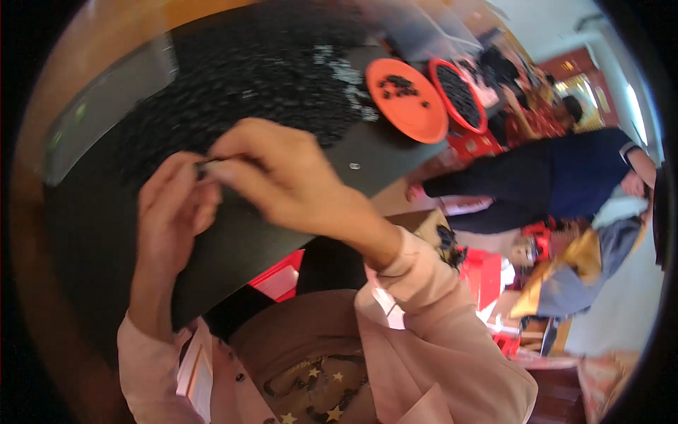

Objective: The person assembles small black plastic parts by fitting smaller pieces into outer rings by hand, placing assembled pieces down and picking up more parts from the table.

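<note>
Above the black table (226,261), my two hands meet fingertip to fingertip. A small dark piece (203,168) is pinched between them; its exact kind is too small to make out. My left hand (173,201) has its fingers curled around one side of the piece. From the right, my right hand (282,177) grips it with thumb and forefinger. Just beyond the hands spreads a wide heap of small black pieces (247,85). A cluster of clear or whitish small parts (342,74) lies along the heap's right side.
Right of the heap sits an orange-red plate (420,120) with several black pieces. A red basket (483,121) full of black pieces stands beside it. Clear plastic boxes (431,32) are behind, and a transparent panel (106,113) lies left. A person in dark clothes (565,173) stands at right.
</note>
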`<move>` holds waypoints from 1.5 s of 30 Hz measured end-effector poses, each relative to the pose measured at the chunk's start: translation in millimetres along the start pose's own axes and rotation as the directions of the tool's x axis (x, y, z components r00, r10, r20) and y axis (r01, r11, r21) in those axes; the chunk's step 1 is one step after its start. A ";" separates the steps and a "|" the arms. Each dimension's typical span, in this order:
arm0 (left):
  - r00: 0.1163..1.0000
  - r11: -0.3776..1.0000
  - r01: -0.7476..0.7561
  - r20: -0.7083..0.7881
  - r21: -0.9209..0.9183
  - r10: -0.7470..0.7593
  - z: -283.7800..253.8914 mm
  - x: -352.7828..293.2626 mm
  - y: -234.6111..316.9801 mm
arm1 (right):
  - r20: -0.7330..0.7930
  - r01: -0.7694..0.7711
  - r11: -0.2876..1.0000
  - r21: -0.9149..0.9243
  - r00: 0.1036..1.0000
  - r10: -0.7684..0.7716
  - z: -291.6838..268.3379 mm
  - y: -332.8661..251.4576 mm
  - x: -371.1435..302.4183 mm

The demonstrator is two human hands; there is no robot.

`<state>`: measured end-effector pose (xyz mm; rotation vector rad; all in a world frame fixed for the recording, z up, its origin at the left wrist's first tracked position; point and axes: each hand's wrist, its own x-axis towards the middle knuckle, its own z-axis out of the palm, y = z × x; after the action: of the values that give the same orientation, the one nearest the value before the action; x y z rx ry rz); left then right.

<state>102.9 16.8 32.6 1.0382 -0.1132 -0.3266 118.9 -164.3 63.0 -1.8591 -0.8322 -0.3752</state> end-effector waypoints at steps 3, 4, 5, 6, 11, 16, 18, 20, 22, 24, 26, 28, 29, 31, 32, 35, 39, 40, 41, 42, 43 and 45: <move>0.997 0.999 0.032 0.066 -0.037 -0.029 -1.5 1.6 3.1 | 0.090 -0.188 0.981 0.041 0.979 0.184 -2.5 -9.6 -0.2; 0.996 1.000 0.030 0.090 -0.009 -0.029 0.5 2.2 5.5 | 0.110 -0.230 0.973 0.033 0.968 0.225 -4.5 -12.1 -0.3; 0.994 1.000 0.026 0.106 -0.013 -0.025 1.7 2.9 5.1 | 0.109 -0.281 0.958 0.063 0.956 0.273 -6.1 -16.4 -0.2; 0.992 1.000 0.019 0.123 -0.019 -0.017 1.2 3.0 2.5 | 0.113 -0.330 0.940 0.090 0.941 0.319 -6.5 -18.6 -1.3; 0.986 0.998 0.058 0.155 -0.015 -0.055 -4.4 2.5 -0.3 | 0.146 -0.363 0.921 0.140 0.928 0.343 -0.4 -13.7 -4.9; 0.971 0.993 0.092 0.225 -0.070 -0.075 -2.2 1.5 1.9 | 0.081 -0.073 0.993 -0.096 0.993 0.081 -0.4 -10.3 -2.9; 0.971 0.993 0.100 0.226 -0.064 -0.083 -0.9 2.0 3.3 | 0.092 0.125 0.970 -0.208 0.990 -0.107 -0.7 -7.4 -3.4; 0.969 0.993 0.107 0.230 -0.057 -0.092 -1.3 1.9 3.2 | 0.113 0.165 0.924 -0.344 0.985 -0.133 -1.2 -10.0 -6.6; 0.964 0.993 0.103 0.253 -0.055 -0.086 -2.0 1.7 2.0 | 0.130 0.184 0.910 -0.373 0.981 -0.145 -1.9 -12.2 -7.0; 0.961 0.994 0.104 0.261 -0.039 -0.090 -2.9 2.1 0.7 | 0.143 0.202 0.893 -0.401 0.977 -0.156 -3.6 -12.5 -7.6; 0.959 0.994 0.105 0.267 -0.023 -0.095 -3.2 2.6 -0.3 | 0.168 0.238 0.865 -0.442 0.969 -0.181 -6.3 -10.4 -9.5; 0.956 0.996 0.092 0.282 -0.017 -0.083 -3.5 2.8 -0.9 | 0.180 0.240 0.868 -0.435 0.967 -0.177 -8.3 -11.3 -9.9; 0.957 0.996 0.092 0.279 -0.017 -0.083 -3.3 2.4 -0.4 | 0.192 0.244 0.870 -0.428 0.965 -0.176 -9.0 -12.2 -9.8; 0.958 0.995 0.101 0.267 0.022 -0.104 -2.4 1.4 1.4 | 0.219 0.256 0.868 -0.426 0.960 -0.176 -10.6 -14.5 -8.9; 0.958 0.995 0.102 0.267 0.021 -0.104 -2.1 1.2 1.9 | 0.243 0.266 0.863 -0.429 0.954 -0.173 -11.4 -15.1 -8.9; 0.962 0.995 0.087 0.256 0.050 -0.097 -1.6 0.9 2.4 | 0.250 0.291 0.878 -0.379 0.946 -0.206 -11.5 -13.5 -9.3; 0.964 0.993 0.068 0.249 0.096 -0.090 -3.0 1.2 1.8 | 0.269 0.292 0.859 -0.420 0.944 -0.190 -12.0 -14.4 -8.7; 0.965 0.992 0.067 0.244 0.109 -0.092 -3.4 1.3 1.5 | 0.266 0.289 0.866 -0.408 0.945 -0.191 -11.7 -13.3 -9.2; 0.966 0.992 0.067 0.243 0.109 -0.092 -3.6 1.3 1.1 | 0.264 0.287 0.873 -0.395 0.945 -0.192 -11.3 -12.6 -9.6; 0.967 0.992 0.066 0.240 0.110 -0.091 -3.7 1.2 0.7 | 0.265 0.287 0.873 -0.394 0.945 -0.191 -11.2 -12.5 -9.7; 0.968 0.992 0.065 0.236 0.110 -0.089 -3.8 1.0 0.3 | 0.270 0.285 0.863 -0.417 0.945 -0.182 -11.0 -12.6 -9.9; 0.968 0.992 0.067 0.234 0.106 -0.091 -1.9 0.7 1.5 | 0.275 0.280 0.852 -0.443 0.947 -0.169 -10.2 -13.3 -11.4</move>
<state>104.4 18.9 32.8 1.0988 -0.3077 -0.5229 102.7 -174.5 69.7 -2.2991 -1.2060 -0.5632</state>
